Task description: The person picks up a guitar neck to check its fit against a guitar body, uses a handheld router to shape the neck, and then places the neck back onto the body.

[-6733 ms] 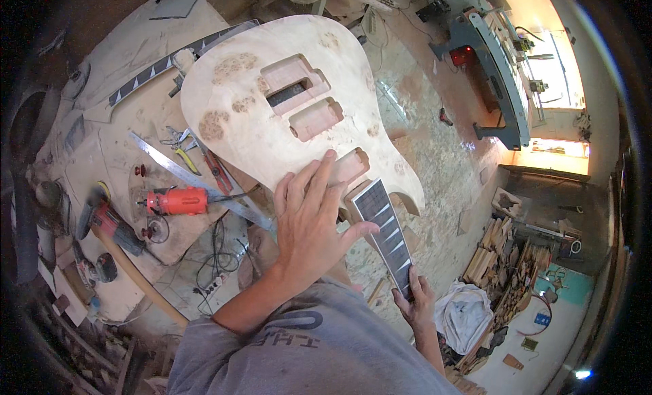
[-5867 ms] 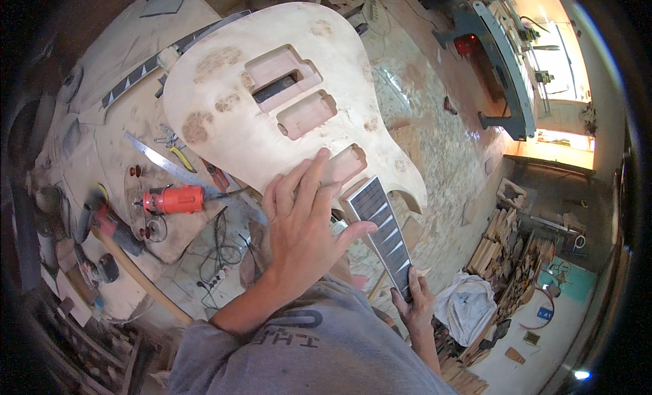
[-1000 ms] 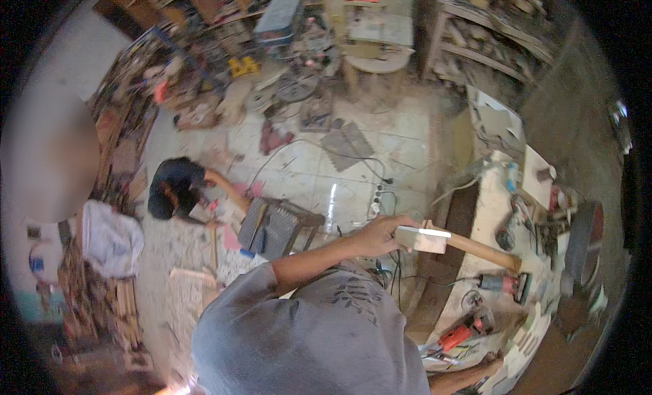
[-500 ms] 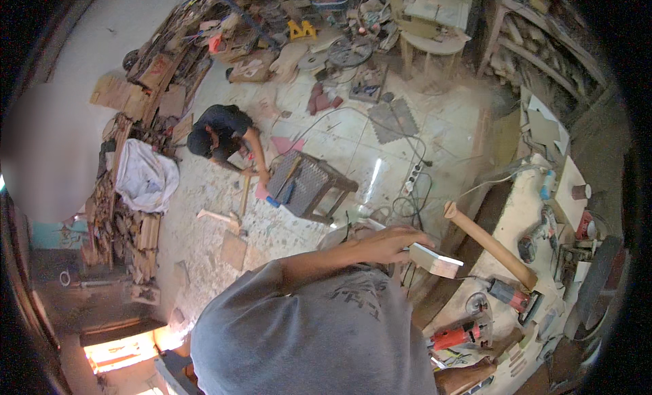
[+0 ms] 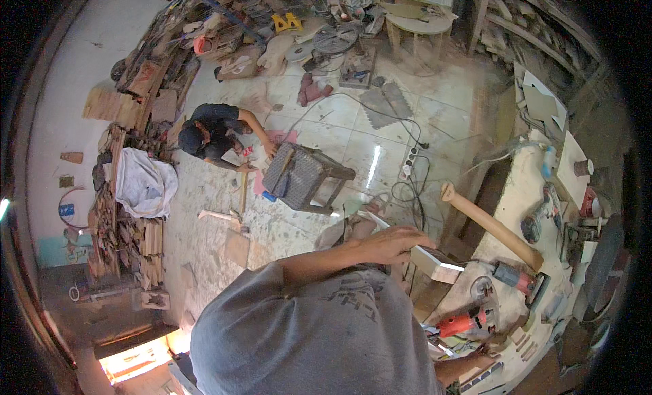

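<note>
My left hand [image 5: 395, 245] is closed over a pale, straight-edged board [image 5: 436, 265], whose blunt end points toward the workbench. Part of the board is hidden under my fingers, and a white edge shows on the hand's far side. Low at the right, my right hand [image 5: 478, 361] reaches over the bench beside a red power tool [image 5: 464, 321]. Its fingers are too small and blurred to read. Beyond the board, a wooden handle [image 5: 492, 226] with a rounded knob lies slanting along the workbench [image 5: 519, 198]. A second red and dark power tool [image 5: 513, 278] rests by its lower end.
Across the floor, another person [image 5: 216, 133] crouches beside a dark woven-top stool [image 5: 299, 174]. An axe [image 5: 221, 217] lies nearby. A power strip [image 5: 408, 165] with looping cables sits between stool and bench. A white sack [image 5: 145, 183] and stacked wood line the left wall.
The view has shifted slightly, and my right hand has moved a little farther over the bench. The other person's hand has drawn back along the stool's edge. My left hand still grips the board.
</note>
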The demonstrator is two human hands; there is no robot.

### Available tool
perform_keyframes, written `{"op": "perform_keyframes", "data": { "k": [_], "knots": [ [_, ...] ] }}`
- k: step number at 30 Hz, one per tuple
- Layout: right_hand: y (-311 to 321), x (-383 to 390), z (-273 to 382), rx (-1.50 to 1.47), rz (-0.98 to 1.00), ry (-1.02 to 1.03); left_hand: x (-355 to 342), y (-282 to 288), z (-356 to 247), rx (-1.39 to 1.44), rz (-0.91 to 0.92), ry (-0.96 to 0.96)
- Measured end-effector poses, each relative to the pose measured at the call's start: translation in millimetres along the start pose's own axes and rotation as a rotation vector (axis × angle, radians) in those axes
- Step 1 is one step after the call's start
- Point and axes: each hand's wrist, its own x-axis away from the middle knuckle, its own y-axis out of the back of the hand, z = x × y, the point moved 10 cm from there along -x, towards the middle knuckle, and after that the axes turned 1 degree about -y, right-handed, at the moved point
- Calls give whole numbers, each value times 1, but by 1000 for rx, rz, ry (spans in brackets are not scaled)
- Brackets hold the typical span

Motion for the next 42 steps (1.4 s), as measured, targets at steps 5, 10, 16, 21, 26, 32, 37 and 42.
{"op": "perform_keyframes", "data": {
  "k": [5,10,16,21,26,32,37,42],
  "knots": [
    [7,21,-36,-2,-47,-16,-13,-2,-7,5,56,-68],
    [-8,46,-71,4,-188,45,-10,0,9,-44,100,-5],
    [-41,102,-14,48,-252,154,-22,1,28,65,172,81],
    [-34,102,7,138,-149,74,-49,-3,8,143,223,123],
    [-24,133,57,7,-70,-257,-65,-4,-36,42,236,-47],
    [-177,185,-7,-1449,19,-864,-73,-6,-27,-3,245,18],
    [-193,107,-8,-1935,-452,-565,-86,-11,-36,-87,340,-30],
    [-182,83,-14,-1865,-789,-587,-88,3,-10,-254,412,-142]
  ]
}}
